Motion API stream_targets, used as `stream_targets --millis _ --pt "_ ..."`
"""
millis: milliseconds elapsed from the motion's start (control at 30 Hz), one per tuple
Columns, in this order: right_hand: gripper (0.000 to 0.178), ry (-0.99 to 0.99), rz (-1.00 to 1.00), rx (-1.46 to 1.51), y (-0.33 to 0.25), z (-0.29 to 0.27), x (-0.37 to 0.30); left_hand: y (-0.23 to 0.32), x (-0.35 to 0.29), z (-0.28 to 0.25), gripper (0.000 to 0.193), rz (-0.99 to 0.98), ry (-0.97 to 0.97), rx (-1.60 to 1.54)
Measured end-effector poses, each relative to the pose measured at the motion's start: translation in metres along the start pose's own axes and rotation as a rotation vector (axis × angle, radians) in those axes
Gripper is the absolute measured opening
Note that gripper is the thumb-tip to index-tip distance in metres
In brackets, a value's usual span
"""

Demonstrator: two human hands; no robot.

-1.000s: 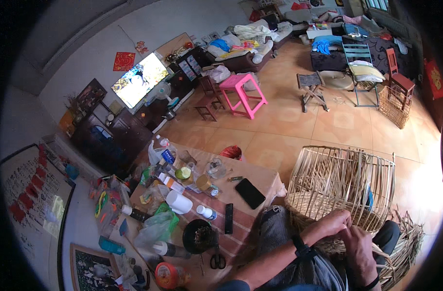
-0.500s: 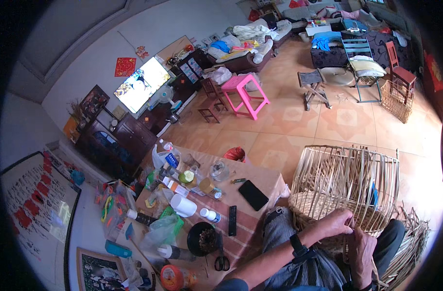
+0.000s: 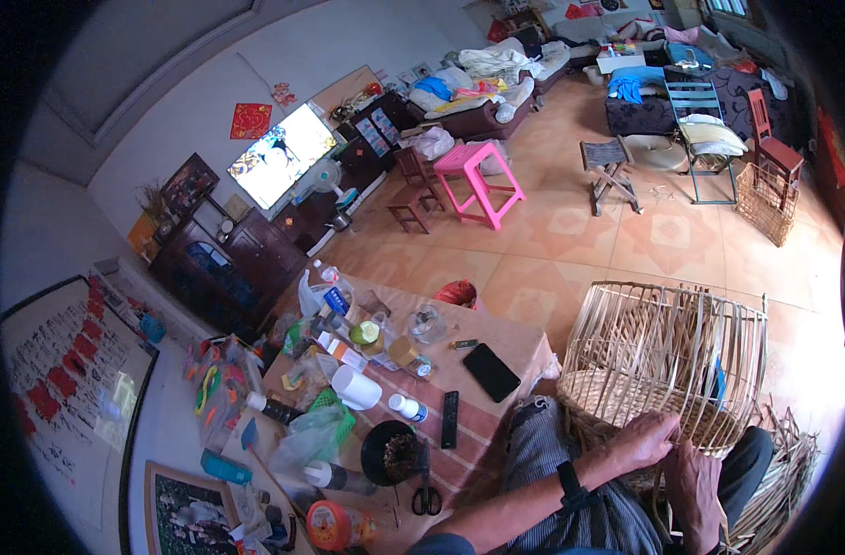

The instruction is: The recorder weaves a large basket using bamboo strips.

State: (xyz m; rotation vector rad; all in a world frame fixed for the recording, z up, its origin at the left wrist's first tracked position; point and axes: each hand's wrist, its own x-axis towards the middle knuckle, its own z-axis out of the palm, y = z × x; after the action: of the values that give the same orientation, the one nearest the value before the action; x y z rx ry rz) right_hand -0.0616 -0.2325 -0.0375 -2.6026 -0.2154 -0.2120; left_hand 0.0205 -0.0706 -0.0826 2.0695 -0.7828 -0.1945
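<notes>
A half-woven basket (image 3: 600, 393) of pale flat strips leans over my lap, its woven base toward me and long upright strips standing away from it. At its near edge my left hand (image 3: 643, 438) is closed in a pinch, reaching across from the left. Just right of it my right hand (image 3: 694, 490) is closed too, fingertips almost touching the left ones. A pale strip (image 3: 721, 520) shows beside my right palm. What lies between the fingertips is too small to see well. Something blue (image 3: 716, 381) shows through the basket's right side.
Loose strips (image 3: 793, 467) lie on the floor at right. On my left, a cluttered table (image 3: 524, 347) holds a phone (image 3: 491, 372), a remote (image 3: 450, 419), scissors (image 3: 426, 490), a black bowl (image 3: 376, 453) and bottles. A pink stool (image 3: 473, 165) and folding stool (image 3: 608, 171) stand farther off.
The whole view has shifted slightly, so the room sits a little lower and to the right. Both hands stay closed at the basket's edge, with little visible movement.
</notes>
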Motion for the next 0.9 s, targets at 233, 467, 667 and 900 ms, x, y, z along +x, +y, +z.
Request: stream_targets --millis 233,467,667,900 --pt "0.016 -0.113 0.037 0.003 0.002 -0.004 0.001 0.000 0.000 0.009 0.020 -0.004 0.060 0.067" --pt "0.011 -0.153 0.023 0.018 0.000 -0.013 -0.002 0.010 -0.001 0.025 0.020 -0.117 0.097 0.225" --pt "0.009 -0.145 -0.029 -0.092 0.018 0.008 -0.006 0.003 0.010 -0.014 0.023 0.012 -0.173 -0.081" --pt "0.010 -0.147 0.008 -0.199 0.029 0.035 -0.008 0.003 0.026 -0.019 0.020 -0.125 -0.272 -0.014"
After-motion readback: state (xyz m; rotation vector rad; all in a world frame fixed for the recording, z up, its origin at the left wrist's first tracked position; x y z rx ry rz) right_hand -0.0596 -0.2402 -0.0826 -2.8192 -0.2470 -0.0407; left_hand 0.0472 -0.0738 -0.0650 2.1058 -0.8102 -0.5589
